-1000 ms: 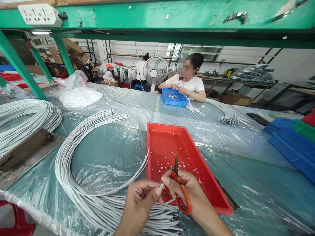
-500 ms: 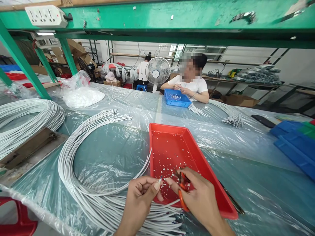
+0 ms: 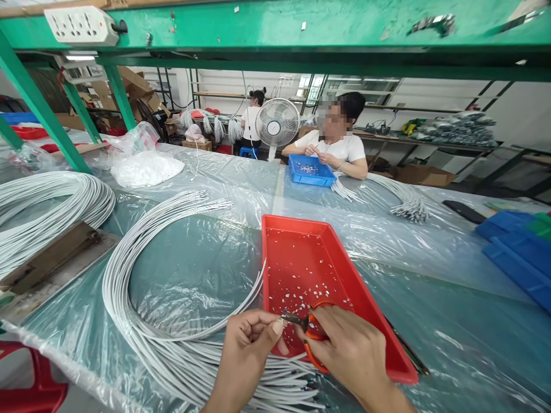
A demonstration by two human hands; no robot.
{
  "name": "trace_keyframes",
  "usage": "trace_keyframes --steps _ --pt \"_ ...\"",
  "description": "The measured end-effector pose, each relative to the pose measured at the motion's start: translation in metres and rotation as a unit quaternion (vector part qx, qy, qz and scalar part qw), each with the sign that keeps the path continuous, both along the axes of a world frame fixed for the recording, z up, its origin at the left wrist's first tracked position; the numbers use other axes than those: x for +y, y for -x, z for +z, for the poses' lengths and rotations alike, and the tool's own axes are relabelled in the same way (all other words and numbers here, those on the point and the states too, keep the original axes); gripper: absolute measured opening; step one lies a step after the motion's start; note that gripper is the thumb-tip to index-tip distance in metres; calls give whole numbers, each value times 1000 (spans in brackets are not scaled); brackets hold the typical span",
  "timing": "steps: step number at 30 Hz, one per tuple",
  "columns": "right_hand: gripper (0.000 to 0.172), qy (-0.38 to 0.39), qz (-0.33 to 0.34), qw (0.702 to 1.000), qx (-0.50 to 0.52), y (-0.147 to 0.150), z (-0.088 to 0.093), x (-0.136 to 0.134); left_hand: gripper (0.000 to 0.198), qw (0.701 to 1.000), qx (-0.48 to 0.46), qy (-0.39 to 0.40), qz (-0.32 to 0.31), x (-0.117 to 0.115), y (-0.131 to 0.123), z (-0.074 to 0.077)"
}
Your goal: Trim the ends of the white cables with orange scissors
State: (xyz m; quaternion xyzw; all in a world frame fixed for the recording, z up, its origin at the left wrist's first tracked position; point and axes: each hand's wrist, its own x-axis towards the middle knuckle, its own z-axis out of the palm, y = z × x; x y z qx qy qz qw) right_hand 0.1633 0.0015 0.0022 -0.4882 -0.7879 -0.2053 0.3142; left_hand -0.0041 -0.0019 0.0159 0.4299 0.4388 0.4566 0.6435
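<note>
My left hand pinches the end of a white cable near the lower edge of the red tray. Orange-handled scissors are in my right hand, their dark blades pointing left and touching or nearly touching the cable end at my left fingertips. Small white scraps lie scattered over the tray's floor. A large loop of white cables rests on the plastic-covered table left of the tray, its near ends passing under my left wrist.
Another cable coil and a metal-and-wood block lie at left. Dark tweezers rest right of the tray. Across the table a person works over a blue tray. Blue bins stand at right; a green beam crosses above.
My right hand has turned, bringing the scissor blades leftward to the cable end at my left fingers. My left hand has hardly moved.
</note>
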Motion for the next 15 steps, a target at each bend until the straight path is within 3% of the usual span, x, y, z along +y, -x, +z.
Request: trace_keyframes --steps 15 --pt "42 8 -22 999 -46 1 3 -2 22 999 -6 -45 6 -2 -2 2"
